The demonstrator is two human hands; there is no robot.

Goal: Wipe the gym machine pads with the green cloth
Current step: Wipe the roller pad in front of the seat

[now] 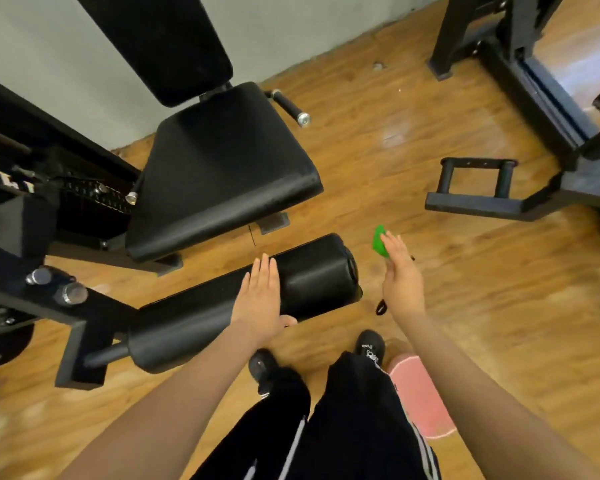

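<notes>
A: Nearest the camera, what is seen?

B: Black trousers with white side stripes (326,427) and two black shoes (371,348) are seen on the glossy wooden plank floor (465,306); a pink rounded object (420,396) is seen just right of the legs, identity not resolved

A: Left hand?

B: The left hand (262,299) is laid flat on the black cylindrical roller pad (239,306), fingers straight and together, thumb spread toward the near side; nothing is gripped

A: Right hand, and the cloth?

B: The right hand (400,275) is held in the air just right of the roller pad's end cap, not touching it. The bright green cloth (380,242) is bunched small and held at the fingertips, sticking out on the far-left side of the fingers. A thin black strap (381,306) is seen hanging under that hand; what it is fixed to cannot be told

A: Further out?

B: The roller pad is carried on a black steel frame arm with two silver bolts (66,292). Beyond it the black padded seat (222,174) is seen, then the black padded backrest (163,39) tilted up against the grey wall (66,64). A black side handle with a silver end cap (291,107) is seen right of the seat. A second black steel machine frame (499,188) is seen at far right, well apart from the hands
</notes>
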